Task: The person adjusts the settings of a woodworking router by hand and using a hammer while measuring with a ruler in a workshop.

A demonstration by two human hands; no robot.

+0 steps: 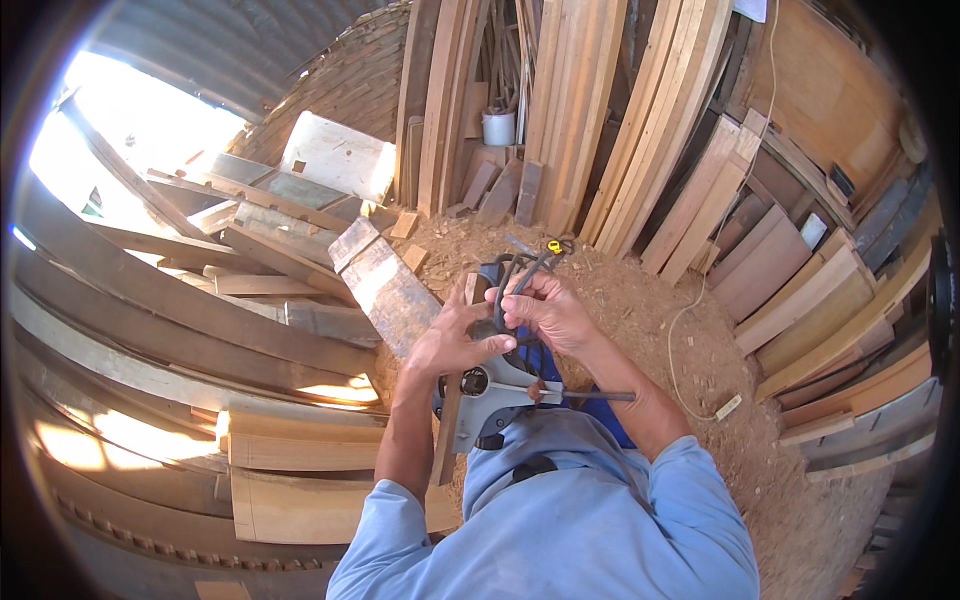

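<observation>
On my lap lies a grey metal power tool [487, 402] with a black knob and a thin metal rod [600, 396] sticking out to the right. Above it hangs a bundled black power cord [499, 308]. My right hand [548, 312] is closed, pinching the cord's loops between thumb and fingers. From the left my left hand [448, 335] reaches over the tool, its thumb and a finger closed about the lower loop; its other fingertips are partly hidden. A narrow wooden strip [447, 430] runs along the tool's left side. Past the cord shows a small yellow-and-black piece [555, 247].
Long planks [570, 110] lean upright ahead, with a white bucket [498, 127] among them. Stacked boards [300, 440] fill the left side, and more lean at the right [800, 290]. A pale extension cord ending in a socket block [729, 407] lies on the sawdust-covered floor [650, 340].
</observation>
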